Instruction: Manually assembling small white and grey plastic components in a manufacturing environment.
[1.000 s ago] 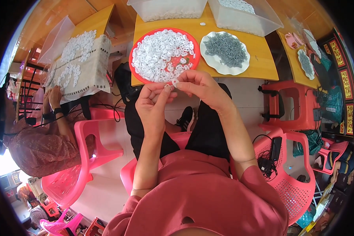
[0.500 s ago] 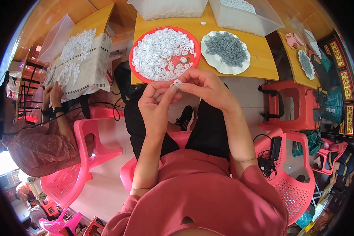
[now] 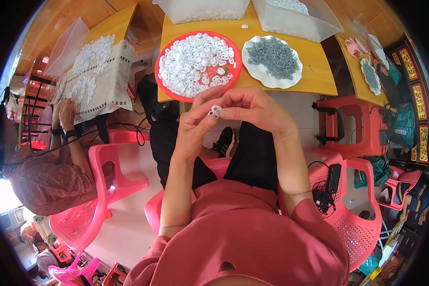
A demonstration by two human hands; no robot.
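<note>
The yellow wooden desk (image 3: 319,76) occupied the upper centre. On its far part stood two translucent plastic containers, a left tub (image 3: 200,10) and a right tub (image 3: 314,24), the latter holding white pieces. Nearer the person lay a round red tray (image 3: 239,59), heaped with small white parts (image 3: 186,66) and partly bare at its right. Just beside it, to the right, was a scalloped white plate (image 3: 262,76). The left hand (image 3: 190,126) and right hand (image 3: 267,112) met in front of the tray's near edge, both pinching one holed white item (image 3: 214,111) between thumbs and fingers; whether it was single or two overlapped could not be told. A loose white part (image 3: 244,26) rested on the desk near the tubs. Slender grey pieces (image 3: 274,57) were piled on the plate.
</note>
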